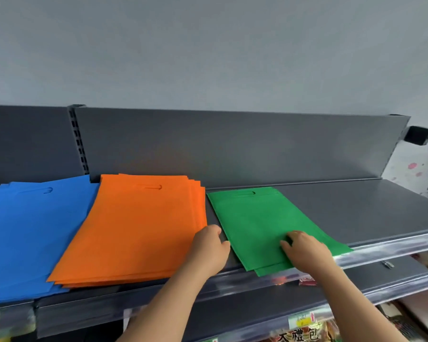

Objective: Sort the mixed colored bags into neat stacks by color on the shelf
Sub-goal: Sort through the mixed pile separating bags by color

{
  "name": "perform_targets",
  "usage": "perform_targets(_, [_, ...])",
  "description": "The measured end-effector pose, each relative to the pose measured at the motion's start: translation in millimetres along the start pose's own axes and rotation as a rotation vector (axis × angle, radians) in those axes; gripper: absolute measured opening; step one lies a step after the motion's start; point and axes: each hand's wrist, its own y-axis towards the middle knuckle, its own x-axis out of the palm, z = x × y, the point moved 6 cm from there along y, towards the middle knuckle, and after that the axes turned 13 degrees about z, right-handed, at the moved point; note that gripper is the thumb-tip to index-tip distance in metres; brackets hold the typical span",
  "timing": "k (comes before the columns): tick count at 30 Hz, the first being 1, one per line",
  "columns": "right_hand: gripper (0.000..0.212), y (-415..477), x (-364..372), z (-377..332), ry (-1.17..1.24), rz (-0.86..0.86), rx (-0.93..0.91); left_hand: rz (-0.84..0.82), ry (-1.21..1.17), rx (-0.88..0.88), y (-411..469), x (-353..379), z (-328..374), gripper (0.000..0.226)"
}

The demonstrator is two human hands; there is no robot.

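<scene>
Three flat stacks of bags lie side by side on the grey top shelf (pixel 356 206). The blue stack (pixel 27 230) is at the left, the orange stack (pixel 134 225) in the middle, the green stack (pixel 255 218) to the right. My left hand (pixel 209 248) rests with curled fingers at the orange stack's right front edge, in the gap beside the green bags. My right hand (pixel 304 250) lies palm down on the front part of the green stack, fingers spread. The green bags overhang the shelf's front lip slightly.
The shelf's grey back panel (pixel 232 144) rises behind the bags. A black adapter (pixel 418 135) with a cable hangs at the far right. Below are lower shelves (pixel 381 275) with clear price strips and packaged goods (pixel 304 332).
</scene>
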Motion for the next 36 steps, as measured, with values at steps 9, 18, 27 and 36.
perform_targets(9, [0.033,11.9,0.2,21.6,0.078,0.024,-0.094,0.040,-0.130,-0.278,25.1,37.4,9.4,0.026])
perform_targets(18, [0.034,19.4,6.2,45.3,0.083,0.040,-0.046,0.088,0.052,-0.197,36.6,45.6,22.1,0.031])
perform_targets(27, [0.048,24.4,2.5,59.2,-0.010,0.040,0.077,0.089,-0.313,-0.345,38.5,51.8,5.7,0.019])
perform_targets(36, [0.049,17.5,-2.7,59.8,0.069,0.054,0.125,0.075,-0.449,-0.109,33.9,47.4,33.1,0.052])
